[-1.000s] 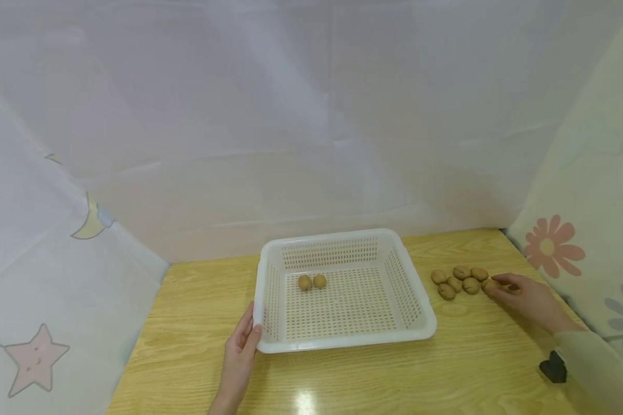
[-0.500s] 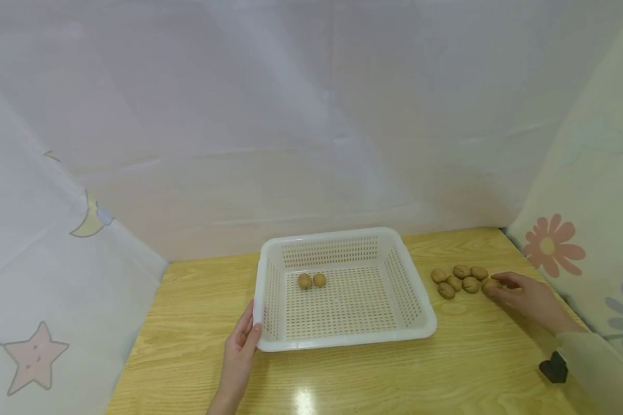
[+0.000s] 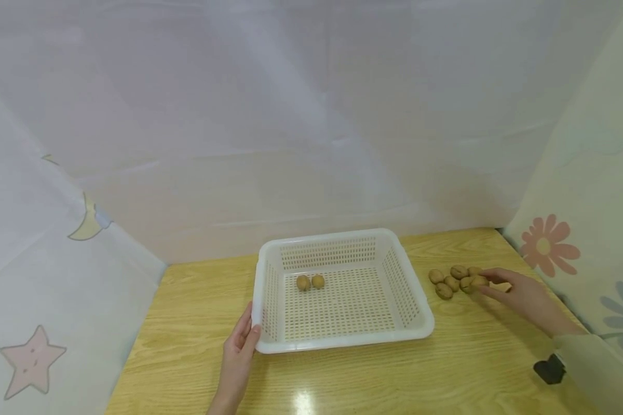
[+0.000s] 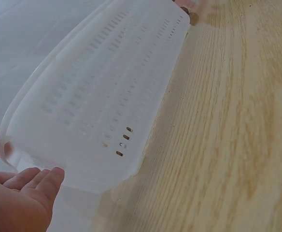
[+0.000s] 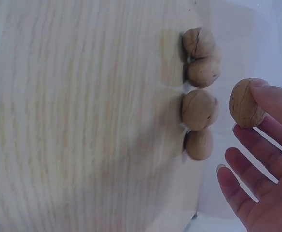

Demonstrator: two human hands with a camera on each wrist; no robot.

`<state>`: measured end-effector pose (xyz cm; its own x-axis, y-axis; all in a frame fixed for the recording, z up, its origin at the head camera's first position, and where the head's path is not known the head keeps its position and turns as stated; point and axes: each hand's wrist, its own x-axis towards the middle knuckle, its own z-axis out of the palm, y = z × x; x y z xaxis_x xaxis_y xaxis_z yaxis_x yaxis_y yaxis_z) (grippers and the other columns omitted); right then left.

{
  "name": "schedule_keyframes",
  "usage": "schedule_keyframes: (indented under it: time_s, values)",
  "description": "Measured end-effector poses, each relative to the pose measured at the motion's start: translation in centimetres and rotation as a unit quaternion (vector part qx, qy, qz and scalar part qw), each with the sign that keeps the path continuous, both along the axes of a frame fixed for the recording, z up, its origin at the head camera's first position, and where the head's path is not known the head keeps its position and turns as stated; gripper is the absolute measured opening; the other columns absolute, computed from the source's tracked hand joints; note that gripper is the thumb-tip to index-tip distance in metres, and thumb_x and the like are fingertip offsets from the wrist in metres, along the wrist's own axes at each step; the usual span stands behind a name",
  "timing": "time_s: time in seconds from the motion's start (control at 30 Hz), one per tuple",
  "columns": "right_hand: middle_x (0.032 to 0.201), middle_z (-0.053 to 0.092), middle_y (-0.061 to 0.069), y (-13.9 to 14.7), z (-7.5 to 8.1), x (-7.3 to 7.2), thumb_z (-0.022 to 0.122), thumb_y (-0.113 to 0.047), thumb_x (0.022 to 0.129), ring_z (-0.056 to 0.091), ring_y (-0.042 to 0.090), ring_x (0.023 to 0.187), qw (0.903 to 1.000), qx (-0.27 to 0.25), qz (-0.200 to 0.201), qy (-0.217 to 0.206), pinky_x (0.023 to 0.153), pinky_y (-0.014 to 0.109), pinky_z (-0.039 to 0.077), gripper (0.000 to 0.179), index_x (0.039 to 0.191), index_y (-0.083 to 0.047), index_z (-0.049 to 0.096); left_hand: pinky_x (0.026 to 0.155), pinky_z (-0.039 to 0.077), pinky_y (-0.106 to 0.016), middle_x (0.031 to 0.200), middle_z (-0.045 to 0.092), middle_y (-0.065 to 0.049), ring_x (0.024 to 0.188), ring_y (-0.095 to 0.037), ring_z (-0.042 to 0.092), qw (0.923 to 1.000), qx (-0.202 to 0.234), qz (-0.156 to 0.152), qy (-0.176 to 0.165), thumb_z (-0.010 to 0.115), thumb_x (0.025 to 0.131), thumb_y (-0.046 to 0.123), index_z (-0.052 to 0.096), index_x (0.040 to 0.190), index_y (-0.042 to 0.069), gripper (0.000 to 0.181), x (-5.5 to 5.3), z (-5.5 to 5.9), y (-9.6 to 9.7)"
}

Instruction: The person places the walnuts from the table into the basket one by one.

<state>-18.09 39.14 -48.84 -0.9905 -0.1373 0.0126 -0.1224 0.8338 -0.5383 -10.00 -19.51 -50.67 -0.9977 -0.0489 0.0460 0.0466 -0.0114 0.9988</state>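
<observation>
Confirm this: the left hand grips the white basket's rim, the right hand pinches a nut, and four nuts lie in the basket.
Wrong count: the head view shows two nuts in the white basket, not four. The rest is right.

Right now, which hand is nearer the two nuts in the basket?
Left. The left hand grips the basket left of the two nuts; the right hand is farther, right of the basket.
</observation>
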Motion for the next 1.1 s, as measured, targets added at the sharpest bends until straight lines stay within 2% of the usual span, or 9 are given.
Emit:
schedule_keyframes:
  time_s: [0.13,0.23,0.37,0.47,0.7,0.83,1.1]
  values:
    - [0.127,0.066,0.026,-1.1,0.7,0.1,0.072,-0.034,0.100,0.065,0.022,0.093,0.9998,-0.005,0.005,0.021,0.065,0.027,0.054,0.051,0.138,-0.001,0.064,0.110,0.043,-0.017,0.168,0.026,-0.020,0.140,0.000,0.042,1.0000,0.004,-0.003,0.004,0.049,0.112,0.016,0.025,0.163,-0.002,0.059,0.0,0.0,0.0]
    - [0.124,0.069,0.022,-2.0,1.4,0.2,0.074,-0.033,0.099,0.062,0.008,0.082,0.9994,-0.007,0.011,0.031,0.063,0.026,0.053,0.049,0.137,-0.004,0.065,0.109,0.044,-0.018,0.168,0.026,-0.020,0.139,0.001,0.044,0.9999,0.006,-0.005,0.007,0.049,0.112,0.016,0.024,0.163,-0.003,0.059,0.0,-0.1,-0.1]
    - [0.116,0.072,0.015,-3.1,2.5,0.1,0.076,-0.032,0.097,0.060,0.002,0.084,0.9983,-0.007,0.024,0.054,0.065,0.025,0.054,0.045,0.133,-0.006,0.068,0.109,0.045,-0.019,0.167,0.026,-0.021,0.138,0.000,0.045,1.0000,0.007,-0.006,0.004,0.049,0.112,0.017,0.024,0.163,-0.002,0.059,0.1,-0.1,-0.1]
    - [0.116,0.072,0.012,-3.8,3.2,0.1,0.077,-0.032,0.097,0.061,0.004,0.091,0.9975,-0.006,0.032,0.063,0.068,0.024,0.055,0.043,0.132,-0.008,0.069,0.109,0.046,-0.020,0.167,0.027,-0.021,0.141,-0.007,0.044,1.0000,0.005,-0.004,0.002,0.049,0.112,0.017,0.025,0.163,-0.002,0.059,0.0,-0.1,-0.1]
    - [0.129,0.069,0.017,-6.0,5.2,0.1,0.073,-0.035,0.099,0.064,0.027,0.101,0.9982,-0.015,0.045,0.037,0.074,0.028,0.056,0.047,0.137,-0.009,0.067,0.109,0.045,-0.020,0.167,0.026,-0.021,0.146,-0.024,0.037,1.0000,0.000,-0.007,0.002,0.048,0.112,0.018,0.024,0.163,-0.002,0.060,0.0,0.0,-0.1]
    - [0.128,0.069,0.016,-7.4,6.0,-0.1,0.073,-0.038,0.099,0.065,0.029,0.101,0.9975,-0.020,0.057,0.035,0.074,0.028,0.056,0.048,0.137,-0.008,0.067,0.109,0.045,-0.020,0.167,0.026,-0.020,0.147,-0.026,0.036,0.9999,0.001,-0.009,0.004,0.048,0.112,0.018,0.023,0.163,-0.003,0.060,0.0,0.0,-0.1]
    - [0.126,0.070,0.012,-9.9,7.0,-1.1,0.074,-0.043,0.097,0.063,0.020,0.098,0.9963,-0.015,0.078,0.034,0.077,0.034,0.056,0.048,0.134,-0.012,0.070,0.109,0.044,-0.020,0.167,0.026,-0.020,0.146,-0.023,0.037,0.9999,0.007,-0.011,0.006,0.049,0.112,0.017,0.023,0.163,-0.003,0.060,0.0,0.0,-0.1]
